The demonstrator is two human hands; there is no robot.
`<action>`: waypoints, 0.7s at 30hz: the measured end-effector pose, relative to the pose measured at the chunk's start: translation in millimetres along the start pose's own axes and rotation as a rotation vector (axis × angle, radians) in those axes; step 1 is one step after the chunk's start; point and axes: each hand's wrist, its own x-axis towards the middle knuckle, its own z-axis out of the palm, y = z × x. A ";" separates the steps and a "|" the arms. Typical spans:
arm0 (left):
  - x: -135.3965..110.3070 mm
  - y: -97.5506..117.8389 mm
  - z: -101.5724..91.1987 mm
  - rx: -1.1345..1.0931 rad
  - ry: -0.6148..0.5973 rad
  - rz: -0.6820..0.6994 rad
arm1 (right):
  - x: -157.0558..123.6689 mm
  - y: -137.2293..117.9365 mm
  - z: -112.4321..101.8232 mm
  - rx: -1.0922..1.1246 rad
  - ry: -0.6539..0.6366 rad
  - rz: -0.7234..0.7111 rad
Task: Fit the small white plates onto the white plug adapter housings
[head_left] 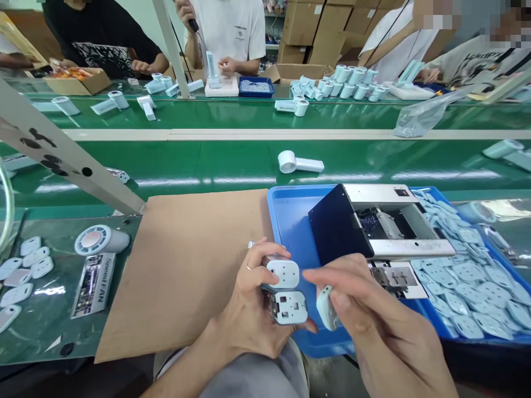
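head view: green workbench point(232, 166), left hand point(244, 315) and right hand point(373, 315) gripping probable fan housings point(286, 307)

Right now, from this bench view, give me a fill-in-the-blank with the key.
The left hand holds ____ pale blue plastic plates.
That hand wears a ____ on one finger.
The blue tray carries a metal fixture with a ____ lid.
A brown cardboard sheet lies to the ____ of the tray.

Missing words: two; ring; black; left.
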 end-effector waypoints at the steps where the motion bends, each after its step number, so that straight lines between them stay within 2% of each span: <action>1: -1.1 -4.9 2.3 -0.001 0.016 0.025 | -0.1 0.1 0.3 -0.016 0.060 0.002; 3: -3.6 -13.8 6.9 -0.021 0.060 0.056 | 0.2 0.8 -0.7 -0.024 0.141 0.038; 4: -4.7 -17.3 9.1 -0.036 0.081 0.069 | 0.3 1.3 -1.9 -0.011 0.138 0.069; 9: -7.0 -21.6 16.4 -0.029 0.114 0.085 | -1.0 1.3 -5.0 0.087 -0.134 0.201; 13: -6.2 -17.9 17.7 -0.031 0.108 0.089 | 2.7 -3.7 1.0 0.096 -0.076 0.248; 16: -5.9 -14.7 17.8 -0.027 0.107 0.085 | 8.3 -9.1 7.2 0.199 -0.187 0.271; 18: -4.9 -11.9 18.0 -0.020 0.102 0.077 | 3.7 -10.2 10.5 0.176 -0.225 0.230; 19: -4.1 -10.2 18.3 -0.014 0.093 0.075 | -3.3 -8.6 11.3 0.109 -0.167 0.188; 21: -1.6 -6.5 19.4 -0.002 0.066 0.067 | -27.0 1.2 9.3 -0.095 0.072 0.075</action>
